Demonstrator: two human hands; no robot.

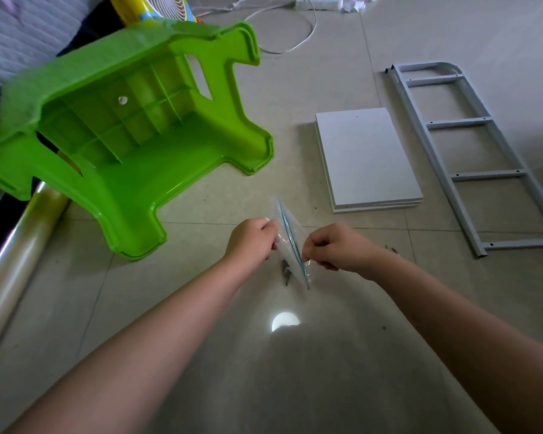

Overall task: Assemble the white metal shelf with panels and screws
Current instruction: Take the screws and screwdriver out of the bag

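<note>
a: entry. landmark is the stack of white panels (369, 158) on the tiled floor (295, 89). what's in the bag?

b: i see a clear zip bag (292, 245) held up just below and left of the panels. small dark screws (285, 272) sit at its lower end. count not readable. a few loose metal bits (393, 250) lie on the floor below the panels, too small to identify.

a: hands?

b: left hand (253, 239) pinches the bag's left side, fingers curled. right hand (329, 247) pinches the right side the same way. the blue seal strip runs between them, from upper left to lower right.

a: orientation of the shelf parts?

b: panels lie flat, stacked, long axis running away from me, tilted slightly left. the grey ladder-like side frame (470, 151) lies flat just right of the panels, apart from them. its long axis is roughly parallel, rounded end far, straight foot near.

a: other items?

b: a green plastic stool (123, 136) lies tipped, underside toward me, left of the panels. a white cable (295, 32) and power strip (318, 2) lie beyond them.
</note>
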